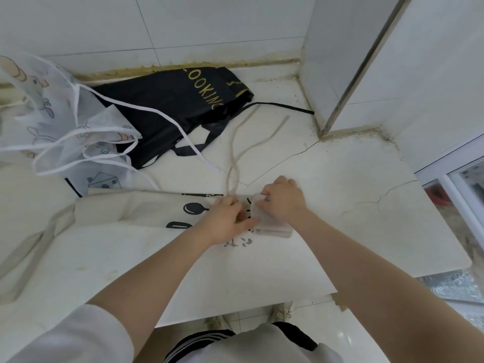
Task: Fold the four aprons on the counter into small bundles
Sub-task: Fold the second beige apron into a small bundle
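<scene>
1. Right hand point(284, 199): fingers curled round the rolled end of the beige apron point(125, 218), pinching the small thick roll at the apron's right end, near the middle of the counter point(353, 179).
2. Left hand point(227, 218): just beside the right, fingers bent down onto the same cloth next to the roll; whether it pinches or merely presses, I cannot tell.
3. Beige apron: lies flat along the near part of the counter, stretching left; its two tan ties point(251, 142) trail away toward the far wall.
4. Black apron point(170, 106): crumpled at the far side, gold lettering showing.
5. Sheer white aprons point(65, 113): heaped at far left, white straps looping loose.
6. Handling, by judgement: the beige cloth looks light, soft and limp, likely to spring open if released. Best held at the roll itself, both edges together, ties gathered in before tightening.
</scene>
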Demonstrator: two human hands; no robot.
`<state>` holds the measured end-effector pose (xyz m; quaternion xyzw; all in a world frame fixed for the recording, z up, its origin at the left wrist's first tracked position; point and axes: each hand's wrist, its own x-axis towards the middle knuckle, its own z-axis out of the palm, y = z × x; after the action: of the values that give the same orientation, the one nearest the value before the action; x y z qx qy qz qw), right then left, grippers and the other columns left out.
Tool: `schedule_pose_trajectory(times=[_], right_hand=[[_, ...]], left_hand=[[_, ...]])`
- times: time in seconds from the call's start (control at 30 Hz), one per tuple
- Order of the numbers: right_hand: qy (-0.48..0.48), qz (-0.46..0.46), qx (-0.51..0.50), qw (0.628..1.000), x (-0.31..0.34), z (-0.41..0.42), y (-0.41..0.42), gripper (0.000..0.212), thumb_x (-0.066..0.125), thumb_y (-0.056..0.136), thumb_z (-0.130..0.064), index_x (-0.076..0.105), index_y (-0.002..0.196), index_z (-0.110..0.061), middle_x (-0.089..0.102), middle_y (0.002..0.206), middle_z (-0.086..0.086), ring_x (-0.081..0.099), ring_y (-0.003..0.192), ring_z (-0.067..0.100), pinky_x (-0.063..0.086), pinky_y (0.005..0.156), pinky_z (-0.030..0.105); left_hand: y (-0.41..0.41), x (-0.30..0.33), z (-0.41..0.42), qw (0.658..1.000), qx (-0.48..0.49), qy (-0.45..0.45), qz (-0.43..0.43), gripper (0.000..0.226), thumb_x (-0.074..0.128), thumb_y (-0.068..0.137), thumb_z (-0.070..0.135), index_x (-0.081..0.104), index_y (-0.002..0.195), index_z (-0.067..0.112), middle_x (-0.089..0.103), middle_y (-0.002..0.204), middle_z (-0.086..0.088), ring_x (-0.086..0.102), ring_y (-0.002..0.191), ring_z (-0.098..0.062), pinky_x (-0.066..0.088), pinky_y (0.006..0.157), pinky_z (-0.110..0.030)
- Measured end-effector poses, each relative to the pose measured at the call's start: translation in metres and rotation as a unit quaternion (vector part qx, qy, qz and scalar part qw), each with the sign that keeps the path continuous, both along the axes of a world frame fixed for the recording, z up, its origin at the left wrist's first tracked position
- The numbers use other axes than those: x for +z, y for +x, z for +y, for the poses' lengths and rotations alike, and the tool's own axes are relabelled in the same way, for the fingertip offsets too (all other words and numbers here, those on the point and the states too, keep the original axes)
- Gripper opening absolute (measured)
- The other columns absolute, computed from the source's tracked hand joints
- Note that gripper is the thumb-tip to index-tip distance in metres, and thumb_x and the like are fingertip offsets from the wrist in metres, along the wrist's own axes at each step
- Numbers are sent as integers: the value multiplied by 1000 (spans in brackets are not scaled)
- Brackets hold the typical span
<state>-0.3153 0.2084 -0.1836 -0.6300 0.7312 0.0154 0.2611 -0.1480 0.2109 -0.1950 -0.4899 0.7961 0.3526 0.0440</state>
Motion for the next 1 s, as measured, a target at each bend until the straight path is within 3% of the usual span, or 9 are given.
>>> schedule_pose_trajectory(times=[0.07,0.13,0.3,0.47,0.6,0.7,0.77,0.87,1.0], right_hand=[[11,36,35,999,-1,1,2,30,49,90,-37,61,112,-21,49,118,2,43,114,25,36,91,34],[28,34,54,998,2,-2,-1,33,52,89,-36,52,116,-17,53,115,5,49,108,25,39,88,35],[103,-67,68,990,9,-7,-18,41,67,82,-31,37,104,-16,51,93,4,51,83,23,43,72,34],[170,-251,58,951,13,-2,-30,11,58,87,-16,54,84,-25,43,66,-5,38,62,15,30,55,26],[240,-334,-33,911,17,-7,-33,33,40,85,0,67,78,-17,41,57,-4,36,53,11,29,49,20],[273,-387,8,881,23,-6,-41,48,25,79,18,63,97,-4,37,54,-5,35,53,9,32,47,11],[283,-404,44,869,24,-5,-44,39,31,89,16,60,104,-4,51,50,-15,46,49,0,35,48,6],[240,-351,73,902,21,-8,-42,23,45,94,0,65,104,-8,63,66,-13,52,53,-4,37,52,10],[183,-328,62,925,10,-12,-31,20,53,89,-1,64,74,-9,63,63,2,60,54,6,44,57,14]], left_hand=[[-2,-5,3,999,-7,-33,-16,37,57,84,53,52,88,16,44,107,0,35,109,-20,33,96,-29],[-3,-6,3,999,0,-37,1,37,64,79,51,49,89,19,44,107,2,36,111,-22,35,96,-31],[-5,-6,1,998,-52,4,35,30,71,77,36,47,90,24,46,110,5,31,116,-21,32,97,-31],[-8,-10,0,994,-85,6,67,9,68,82,25,63,88,23,47,100,13,30,114,-16,18,98,-21],[-8,-12,0,992,-77,10,101,6,69,81,16,67,87,19,50,80,22,38,99,-11,24,103,-22],[-7,-6,2,982,14,64,176,16,63,80,-4,67,92,6,53,82,13,50,89,-12,41,83,-10],[-7,-5,2,980,23,59,189,19,63,79,-8,67,93,4,53,83,9,53,84,-10,42,76,-7],[-9,-9,1,986,9,28,164,18,68,78,-1,72,94,7,45,89,15,47,91,-10,40,83,-11],[3,2,-2,979,16,105,174,21,51,95,14,69,108,11,53,103,13,51,99,-1,36,91,-9]])
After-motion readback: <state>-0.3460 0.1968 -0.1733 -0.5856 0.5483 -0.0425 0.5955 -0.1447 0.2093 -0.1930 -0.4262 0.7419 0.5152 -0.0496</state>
